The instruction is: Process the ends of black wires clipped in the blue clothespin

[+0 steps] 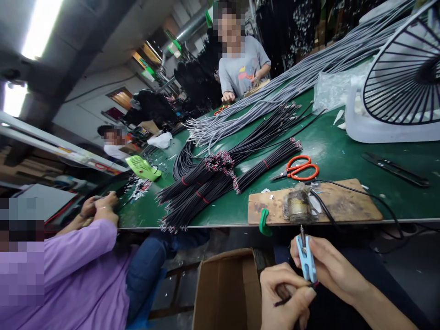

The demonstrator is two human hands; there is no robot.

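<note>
My left hand [287, 293] is closed, thumb against fingers, around a black cable [281, 302] with a reddish end by the clip. With its fingers, my right hand [330, 266] grips a light blue clothespin [305, 259] at the tip of a metal shaft [302, 231]. That shaft sticks out from a small, dirty motor [298, 206] on a wooden board [347, 201] at the table edge. Just left of it is a green hook-shaped piece [264, 222]. The fingers partly hide the cable's end.
On the green table [330, 160] lie bundled black cables [192, 192], grey cables [275, 91], orange-handled scissors [302, 168] and black snips [395, 169]. A white fan [405, 78] stands right. Below is a cardboard box [227, 288]. A person in purple [82, 266] works at left; another person [240, 64] stands opposite.
</note>
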